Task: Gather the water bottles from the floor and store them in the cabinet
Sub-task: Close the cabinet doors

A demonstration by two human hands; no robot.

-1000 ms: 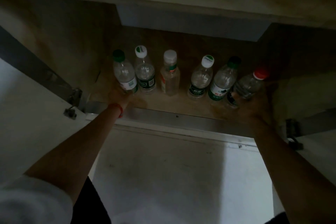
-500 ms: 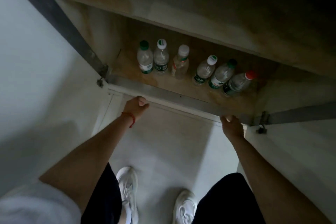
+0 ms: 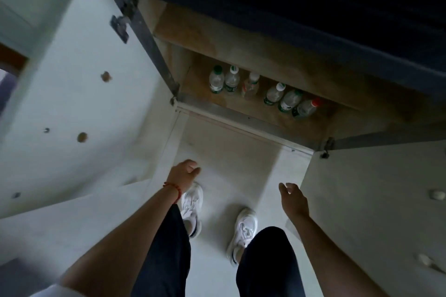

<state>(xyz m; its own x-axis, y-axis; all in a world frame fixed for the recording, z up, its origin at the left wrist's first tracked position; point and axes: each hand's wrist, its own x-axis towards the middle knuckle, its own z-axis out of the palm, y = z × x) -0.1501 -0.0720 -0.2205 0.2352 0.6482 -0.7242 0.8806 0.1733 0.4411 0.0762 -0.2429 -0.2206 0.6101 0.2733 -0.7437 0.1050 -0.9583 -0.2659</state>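
- Left hand [image 3: 184, 174]: fingers [image 3: 193, 167] loosely curled, holding nothing, hanging above the floor [image 3: 229, 164] in front of the cabinet [image 3: 241, 118].
- Right hand [image 3: 293, 200]: fingers [image 3: 286, 188] loosely spread, empty, just beside the right cabinet door [image 3: 374, 200].
- Red cord bracelet [image 3: 175, 188] around the left wrist.
- Two white sneakers [image 3: 193, 202] on the pale floor below the hands, dark trousers [image 3: 166, 248] above them.
- Six water bottles [image 3: 251, 83] in a row on the cabinet's bottom shelf [image 3: 200, 94]: green-capped at the left end, red-capped [image 3: 306, 108] at the right end.
- Both doors swung wide, left door [image 3: 84, 103] with hinge [image 3: 120, 26] near the top.
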